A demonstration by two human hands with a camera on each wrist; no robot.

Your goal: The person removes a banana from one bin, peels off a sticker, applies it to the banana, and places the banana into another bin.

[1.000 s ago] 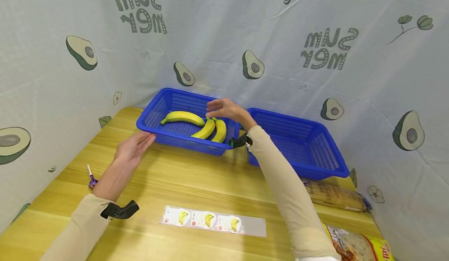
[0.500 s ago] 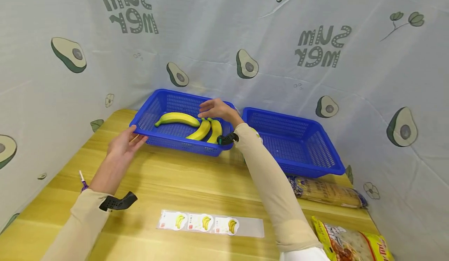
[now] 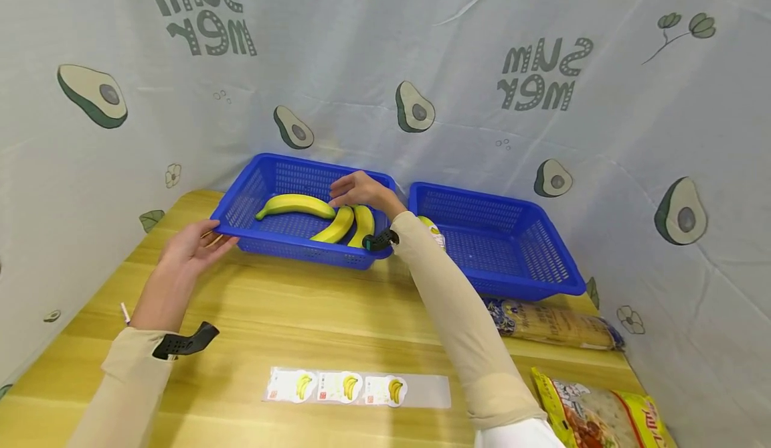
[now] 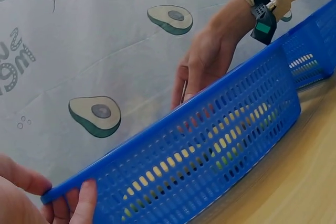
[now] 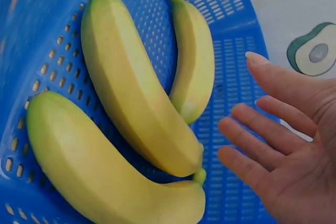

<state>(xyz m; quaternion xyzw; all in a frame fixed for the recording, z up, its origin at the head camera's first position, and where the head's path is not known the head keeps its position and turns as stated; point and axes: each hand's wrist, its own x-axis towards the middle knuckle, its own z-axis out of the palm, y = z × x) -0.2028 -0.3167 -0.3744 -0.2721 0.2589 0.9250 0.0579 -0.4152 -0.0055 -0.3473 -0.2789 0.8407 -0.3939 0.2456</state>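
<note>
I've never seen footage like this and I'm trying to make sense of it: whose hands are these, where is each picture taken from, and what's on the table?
There is no machine here: a person works with two bare hands and wears three cameras. The wide picture comes from a camera on the head, looking down at a wooden table. The other two come from cameras strapped to each wrist.

On the table stand two blue baskets. The left basket holds three bananas; the right basket shows one small yellow thing, mostly hidden by the sleeve. Nearer the person lie a strip of banana stickers and two food packets.

The left hand grips the left basket's corner rim. The right hand hovers open above the bananas, fingers straight, holding nothing.
</note>
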